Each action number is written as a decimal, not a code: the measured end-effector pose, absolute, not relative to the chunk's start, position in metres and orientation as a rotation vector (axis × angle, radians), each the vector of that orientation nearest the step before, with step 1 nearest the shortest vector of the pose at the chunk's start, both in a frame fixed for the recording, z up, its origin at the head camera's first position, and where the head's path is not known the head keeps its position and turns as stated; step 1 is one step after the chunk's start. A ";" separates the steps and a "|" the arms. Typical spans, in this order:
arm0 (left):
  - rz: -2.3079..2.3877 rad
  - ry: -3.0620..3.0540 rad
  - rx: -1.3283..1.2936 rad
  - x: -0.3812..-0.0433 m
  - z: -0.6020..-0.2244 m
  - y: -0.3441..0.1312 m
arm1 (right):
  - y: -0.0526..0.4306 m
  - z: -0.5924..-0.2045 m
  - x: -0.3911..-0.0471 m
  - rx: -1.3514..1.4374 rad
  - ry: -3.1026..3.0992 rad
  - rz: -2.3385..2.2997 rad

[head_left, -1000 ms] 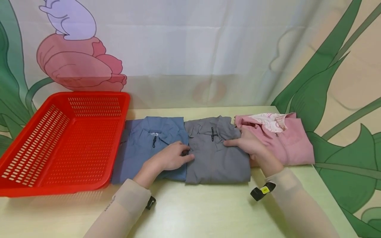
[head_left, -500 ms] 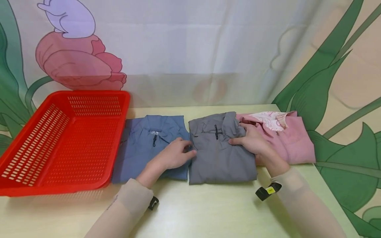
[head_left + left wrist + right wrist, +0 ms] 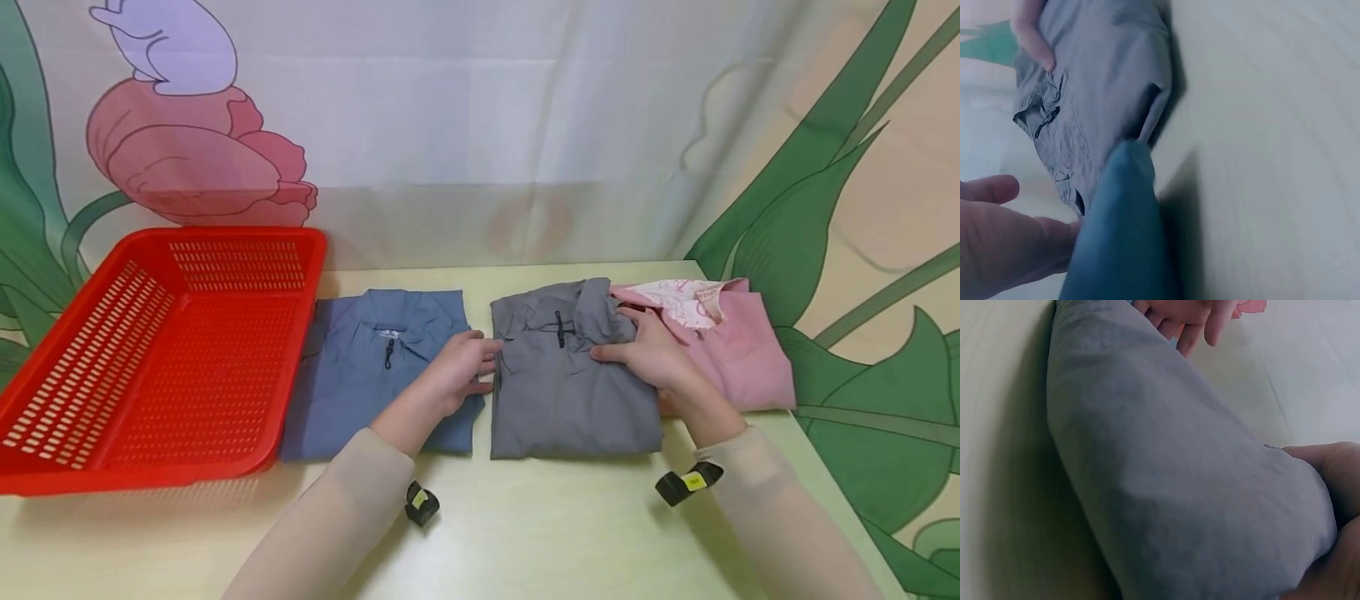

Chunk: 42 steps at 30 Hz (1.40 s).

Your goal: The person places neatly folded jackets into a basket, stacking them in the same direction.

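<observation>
A folded grey jacket (image 3: 570, 392) with a dark zip pull lies on the table between a folded blue jacket (image 3: 375, 375) and a folded pink jacket (image 3: 738, 354). My right hand (image 3: 648, 350) grips the grey jacket by its right edge, thumb on top and fingers tucked underneath. Over the right edge of the blue jacket is my left hand (image 3: 467, 367); its loosely extended fingertips reach the left edge of the grey one. In the left wrist view, a blue corner (image 3: 1119, 225) rises beside the left hand. The grey jacket's right side overlaps the pink jacket.
A red perforated basket (image 3: 296, 367) stands at the left, beside the blue jacket. Behind the table (image 3: 525, 525) hangs a pale curtain (image 3: 450, 125) with printed flowers and leaves. The table's right edge slants just beyond the pink jacket.
The right hand has drawn the grey jacket to the right, farther over the pink one. A strip of table now shows beside the blue jacket. The left hand has shifted slightly right.
</observation>
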<state>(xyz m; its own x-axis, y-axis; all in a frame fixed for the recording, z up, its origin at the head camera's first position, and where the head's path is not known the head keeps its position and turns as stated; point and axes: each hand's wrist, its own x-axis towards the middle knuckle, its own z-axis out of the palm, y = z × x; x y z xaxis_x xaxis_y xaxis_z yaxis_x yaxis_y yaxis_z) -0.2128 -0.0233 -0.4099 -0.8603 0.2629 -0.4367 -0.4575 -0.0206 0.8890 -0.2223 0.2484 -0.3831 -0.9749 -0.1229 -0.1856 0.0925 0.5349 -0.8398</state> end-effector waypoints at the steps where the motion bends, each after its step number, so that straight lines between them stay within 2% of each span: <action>1: 1.947 1.744 -0.242 -0.215 -0.410 -0.022 | 0.250 -0.384 -0.223 -0.023 2.546 -1.419; 8: 1.924 1.738 -0.350 -0.226 -0.418 -0.013 | 0.257 -0.393 -0.223 0.024 2.545 -1.416; 22: 1.884 1.721 -0.222 -0.226 -0.430 -0.002 | 0.263 -0.405 -0.219 0.028 2.499 -1.473; 33: 1.896 1.833 -0.235 -0.222 -0.434 0.000 | 0.288 -0.413 -0.210 0.050 2.019 -1.785; 42: 1.913 1.849 -0.272 -0.222 -0.432 -0.004 | 0.314 -0.419 -0.205 -0.124 1.823 -1.841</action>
